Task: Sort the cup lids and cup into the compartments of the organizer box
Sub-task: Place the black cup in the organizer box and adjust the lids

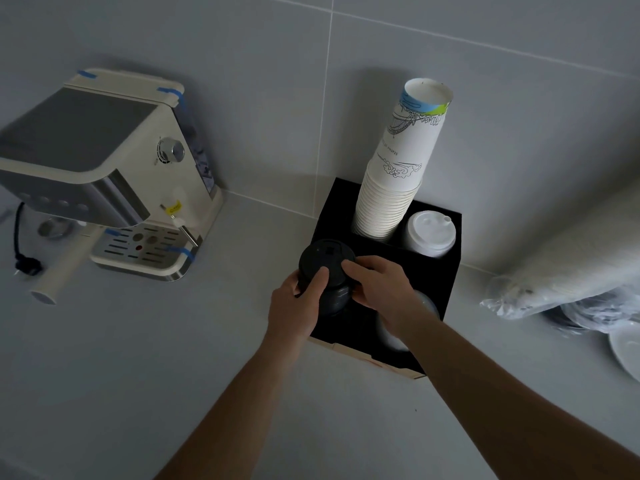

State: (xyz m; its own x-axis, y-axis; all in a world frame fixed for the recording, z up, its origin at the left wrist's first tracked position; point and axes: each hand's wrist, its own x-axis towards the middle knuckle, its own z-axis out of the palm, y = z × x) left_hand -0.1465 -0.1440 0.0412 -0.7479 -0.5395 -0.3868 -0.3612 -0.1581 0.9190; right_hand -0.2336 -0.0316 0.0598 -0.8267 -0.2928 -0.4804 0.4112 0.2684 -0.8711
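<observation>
Both hands are closed around a stack of black lids (327, 271) — the left hand (298, 306) wraps its left side with the thumb laid across the top lid, and the right hand (377, 282) grips the right side, fingertips curled onto the rim. The stack sits at the near-left compartment of the black organizer box (446, 271), partly sunk into it as far as can be told; its lower end is hidden by the box and the hands. Its long axis runs up and down, leaning slightly to the left and away, with the top lid's face turned up toward the camera.

Much looks done already. A tall stack of paper cups (398, 168) stands bottom-up in the far-left compartment, tilted to the right, and a stack of white lids (429, 233) fills the far-right one. Something pale lies in the near-right compartment, mostly hidden under the right forearm — what it is cannot be told. Judging by this, seating the black stack is the step in hand. At the far right, a clear plastic bag (540, 299) lies on the counter; whether it holds more lids is unclear.
</observation>
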